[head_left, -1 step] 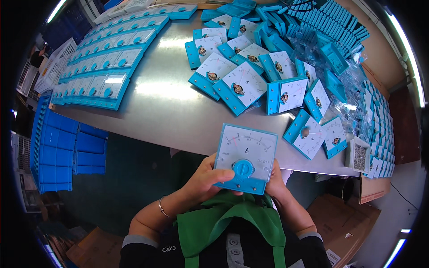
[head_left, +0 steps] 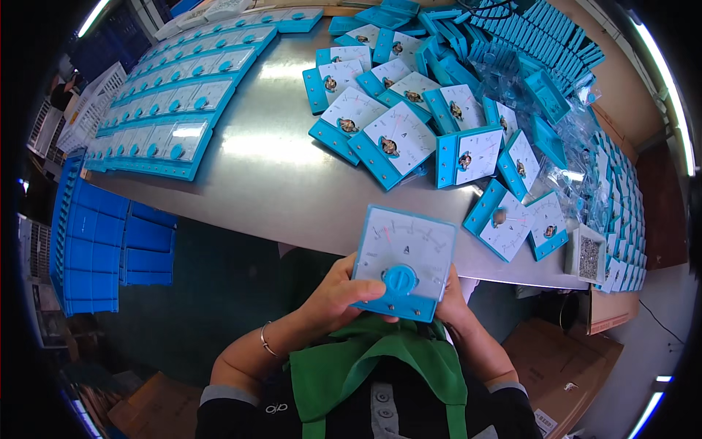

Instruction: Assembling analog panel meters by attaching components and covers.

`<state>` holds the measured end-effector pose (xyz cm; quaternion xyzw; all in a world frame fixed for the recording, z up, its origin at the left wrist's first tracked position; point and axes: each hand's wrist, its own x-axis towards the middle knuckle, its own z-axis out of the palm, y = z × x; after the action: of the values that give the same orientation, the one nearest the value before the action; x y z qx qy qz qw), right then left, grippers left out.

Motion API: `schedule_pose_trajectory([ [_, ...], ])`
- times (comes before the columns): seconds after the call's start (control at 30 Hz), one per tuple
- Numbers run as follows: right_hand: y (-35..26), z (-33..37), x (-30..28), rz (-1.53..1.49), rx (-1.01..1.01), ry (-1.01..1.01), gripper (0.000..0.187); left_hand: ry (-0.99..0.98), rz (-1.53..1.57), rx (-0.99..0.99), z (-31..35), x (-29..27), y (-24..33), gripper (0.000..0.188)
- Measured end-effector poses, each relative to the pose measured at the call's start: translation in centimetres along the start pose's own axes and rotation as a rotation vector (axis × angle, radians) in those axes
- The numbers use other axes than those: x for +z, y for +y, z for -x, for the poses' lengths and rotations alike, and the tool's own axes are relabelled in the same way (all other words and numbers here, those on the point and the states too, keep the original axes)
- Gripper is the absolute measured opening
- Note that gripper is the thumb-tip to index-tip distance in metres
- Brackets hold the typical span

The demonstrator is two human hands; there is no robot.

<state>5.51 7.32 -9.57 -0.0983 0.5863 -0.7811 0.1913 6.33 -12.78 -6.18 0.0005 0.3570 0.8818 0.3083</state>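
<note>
A blue panel meter (head_left: 409, 234) with a white scale, a red needle, a round blue knob and a clear cover is held upright in front of my chest. My left hand (head_left: 338, 296) is closed round its left side, the thumb lying on the front beside the knob. On the other edge, my right hand (head_left: 453, 298) grips the meter, most of its fingers hidden behind it. Beyond it on the metal table lie several meters without covers (head_left: 398, 143), their inner metal parts showing through round holes.
Rows of covered meters (head_left: 168, 139) stand on the table's left side. Clear covers and blue housings (head_left: 547, 95) are heaped at the right, near a white box of small metal parts (head_left: 588, 252). Blue crates (head_left: 91, 241) stand at lower left, and cardboard (head_left: 570, 366) lies at lower right.
The held meter has shifted very slightly right and down, and its face looks more blurred. Both hands keep their grip on it.
</note>
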Motion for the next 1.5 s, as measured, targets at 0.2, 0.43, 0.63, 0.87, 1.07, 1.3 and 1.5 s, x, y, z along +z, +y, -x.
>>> schedule_pose_trajectory([
  [0.2, 0.0, 0.6, -0.4, -0.272, 0.139, 0.117, 0.023, -0.027, -0.046, -0.068, -0.6, 0.6, -0.6, 0.047],
  [0.43, 0.9, 1.9, -0.5, 0.046, -0.119, 0.094, 0.029, 0.033, -0.086, -0.096, -0.5, 1.5, -0.9, 0.056],
  [0.63, 1.2, 1.9, 0.0, -0.012, -0.108, 0.136, 0.022, 0.041, -0.071, -0.089, -0.3, 1.3, -0.9, 0.056],
  [0.87, 0.9, 1.1, 0.5, 0.039, -0.132, 0.148, 0.02, -0.021, -0.003, -0.052, -0.6, 0.6, -0.3, 0.046],
  [1.07, -2.1, -0.4, -1.7, -0.578, 0.265, -0.057, 0.027, 0.014, -0.074, 0.089, -0.2, -1.6, 1.5, 0.053],
  [1.3, -9.5, -5.4, 2.2, 0.929, -0.483, -0.05, 0.026, 0.043, -0.368, 0.571, -3.2, -2.3, 3.4, 0.092],
  [1.5, -10.2, -10.7, 5.3, 1.31, -0.776, -0.299, 0.014, 0.158, -0.167, 0.74, -5.1, -3.8, 5.2, 0.113],
])
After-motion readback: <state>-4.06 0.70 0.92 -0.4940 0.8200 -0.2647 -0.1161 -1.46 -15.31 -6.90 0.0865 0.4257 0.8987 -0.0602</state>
